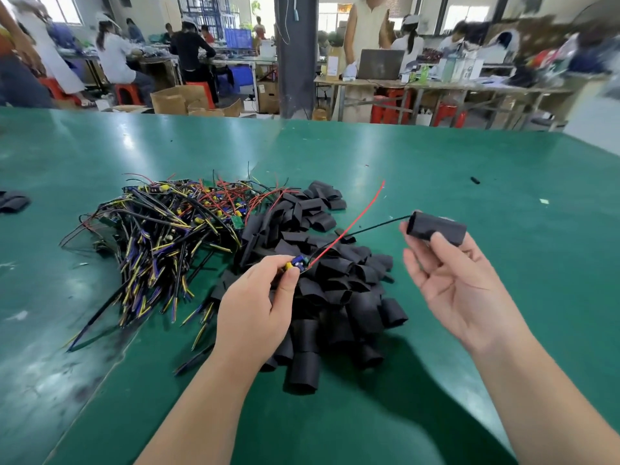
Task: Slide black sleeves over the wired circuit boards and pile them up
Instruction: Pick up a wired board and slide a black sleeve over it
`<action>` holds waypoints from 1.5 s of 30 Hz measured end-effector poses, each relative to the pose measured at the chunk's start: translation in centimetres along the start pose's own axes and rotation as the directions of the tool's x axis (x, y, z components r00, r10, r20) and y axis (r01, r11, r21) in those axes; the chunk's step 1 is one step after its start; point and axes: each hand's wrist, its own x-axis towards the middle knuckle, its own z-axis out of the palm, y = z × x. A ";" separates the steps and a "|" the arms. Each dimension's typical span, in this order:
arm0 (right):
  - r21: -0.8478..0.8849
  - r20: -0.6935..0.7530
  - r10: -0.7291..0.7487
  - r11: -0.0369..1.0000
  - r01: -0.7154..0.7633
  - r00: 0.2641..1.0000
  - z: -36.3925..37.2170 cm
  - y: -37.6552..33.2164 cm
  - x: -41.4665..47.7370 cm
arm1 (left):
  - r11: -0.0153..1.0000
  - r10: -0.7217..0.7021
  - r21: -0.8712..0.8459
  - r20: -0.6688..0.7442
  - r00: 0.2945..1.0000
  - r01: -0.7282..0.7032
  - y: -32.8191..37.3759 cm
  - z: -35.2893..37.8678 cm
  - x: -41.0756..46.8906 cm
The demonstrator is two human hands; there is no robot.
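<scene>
Head view of the green table (436,156), 1 sleeving cycle under way. The left hand (255,307), at 6 o'clock from the frame centre, pinches a small circuit board (297,262) between thumb and curled fingertips. The board carries blue and yellow components and 2 thin leads. The right hand (449,283), at 4 o'clock, lies palm-up and mostly spread, with a black sleeve (436,228) held lightly between its thumb and fingertips.

The black wire (379,224) runs toward 2 o'clock and its tip meets the sleeve's left mouth. The red wire (352,223) points toward 1 o'clock, outside the sleeve. The board itself is well apart from the sleeve, so this unit is judged only just started.

A tangled heap of wired boards (167,236) at 9 o'clock and a heap of sleeves (335,290) at the centre suggest most of the work remains. A dark bundle (13,201) at the far 9 o'clock edge may be finished units, though this cannot be told.

The sleeves are matte, flattened oval tubes, soft-walled and open at both ends. The leads are glossy and springy. The table surface is smooth, scuffed and reflective.
</scene>
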 end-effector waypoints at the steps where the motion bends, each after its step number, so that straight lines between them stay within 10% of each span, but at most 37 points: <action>1: 0.023 0.003 -0.011 1.000 0.011 1.000 0.0 0.1 -0.5 | 1.000 0.008 0.001 0.003 1.000 -0.008 0.1 0.0 -0.1; 24: -0.133 -0.059 -0.146 0.982 0.137 0.988 0.6 -1.1 -1.6 | 0.989 0.135 0.047 0.111 0.985 -0.141 0.5 0.1 -0.7; 34: -0.213 0.017 0.058 0.976 -0.053 0.998 1.3 1.2 -2.1 | 0.979 0.189 -0.120 0.211 0.959 -0.167 3.5 0.2 0.6; 45: -0.211 0.028 0.068 0.976 -0.061 0.997 -0.2 -0.2 -2.0 | 0.885 -0.010 -0.434 0.347 0.938 0.170 6.4 2.5 2.5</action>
